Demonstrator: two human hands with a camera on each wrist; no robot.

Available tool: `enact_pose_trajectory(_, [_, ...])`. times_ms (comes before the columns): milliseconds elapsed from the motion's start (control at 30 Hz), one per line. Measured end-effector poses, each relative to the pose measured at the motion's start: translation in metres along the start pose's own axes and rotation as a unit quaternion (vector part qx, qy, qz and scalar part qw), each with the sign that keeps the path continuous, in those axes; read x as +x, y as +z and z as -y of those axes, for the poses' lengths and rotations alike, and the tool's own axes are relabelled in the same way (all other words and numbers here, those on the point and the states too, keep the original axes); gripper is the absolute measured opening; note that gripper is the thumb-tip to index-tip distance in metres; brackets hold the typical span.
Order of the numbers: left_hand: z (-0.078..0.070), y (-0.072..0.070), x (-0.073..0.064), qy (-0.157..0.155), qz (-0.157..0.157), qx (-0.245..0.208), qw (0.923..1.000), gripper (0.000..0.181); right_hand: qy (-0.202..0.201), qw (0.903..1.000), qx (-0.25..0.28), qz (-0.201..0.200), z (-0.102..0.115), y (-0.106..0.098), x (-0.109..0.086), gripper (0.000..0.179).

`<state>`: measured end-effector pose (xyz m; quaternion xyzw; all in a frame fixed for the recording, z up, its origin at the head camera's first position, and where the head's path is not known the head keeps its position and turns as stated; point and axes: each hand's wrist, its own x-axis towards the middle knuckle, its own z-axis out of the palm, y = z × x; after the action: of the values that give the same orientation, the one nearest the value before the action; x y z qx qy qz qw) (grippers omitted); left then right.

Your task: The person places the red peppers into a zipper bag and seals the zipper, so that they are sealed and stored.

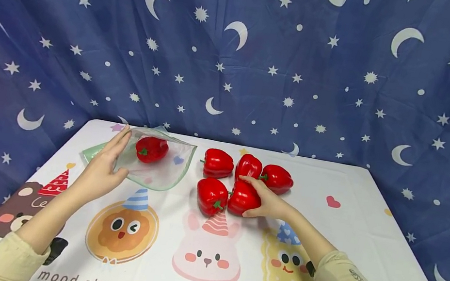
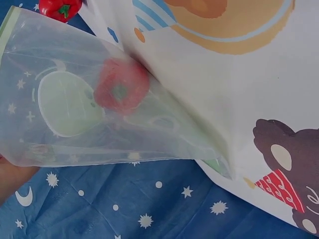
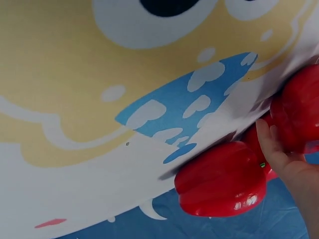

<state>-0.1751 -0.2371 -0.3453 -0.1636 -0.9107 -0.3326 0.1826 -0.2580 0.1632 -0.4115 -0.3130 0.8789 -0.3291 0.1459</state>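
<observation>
Fingers stretched out straight and thumb spread, my left hand (image 1: 102, 171) is at the left rim of a clear, green-edged zip bag (image 1: 171, 171). One red bell pepper (image 1: 152, 149) is inside the bag; it shows through the plastic in the left wrist view. My right hand (image 1: 268, 202) grips another red bell pepper (image 1: 242, 199) near the table's middle, thumb at its near side and fingers over the top. Close to its left is a pepper (image 1: 211, 195) with a green stem. Behind stand three more peppers, at left (image 1: 219, 163), centre (image 1: 249, 166) and right (image 1: 277, 179).
A white tablecloth (image 1: 365, 261) printed with cartoon animals and foods covers the table. Beyond the table's back edge hangs a dark blue curtain (image 1: 257, 101) with moons and stars.
</observation>
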Motion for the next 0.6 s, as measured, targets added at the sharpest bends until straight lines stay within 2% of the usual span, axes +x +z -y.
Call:
enact_pose_trajectory(267, [-0.0013, 0.0010, 0.0001, 0.000, -0.001, 0.005, 1.0000, 0.076, 0.003, 1.0000, -0.004, -0.005, 0.0000, 0.0021, 0.0002, 0.080])
enact_pose_trajectory(600, [-0.0018, 0.0007, 0.0017, -0.001, 0.001, 0.007, 1.0000, 0.077, 0.009, 0.9998, -0.010, -0.012, -0.0009, 0.0020, 0.0017, 0.078])
